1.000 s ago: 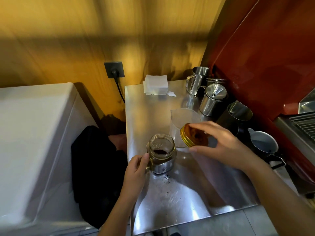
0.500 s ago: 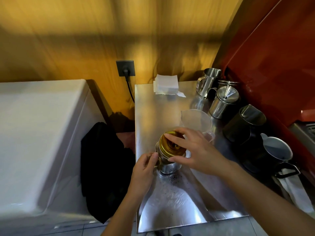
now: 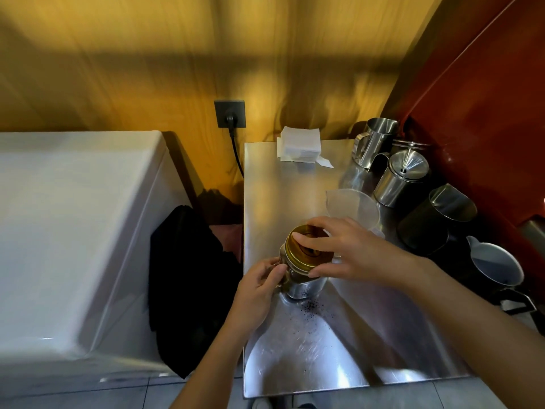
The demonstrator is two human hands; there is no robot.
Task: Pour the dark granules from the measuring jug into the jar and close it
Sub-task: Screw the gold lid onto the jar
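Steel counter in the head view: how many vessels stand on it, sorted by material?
Shiny steel jugs and canisters: 3, handled jug, funnel-topped canister, grey spouted jug
Dark metal pitcher: 1
Clear plastic measuring jug: 1
Glass jar under gold lid: 1
Total: 6

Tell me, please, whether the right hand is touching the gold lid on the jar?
Touching. The head view shows the right hand spread over the gold lid, fingertips resting on its top and thumb pressed against its rim.
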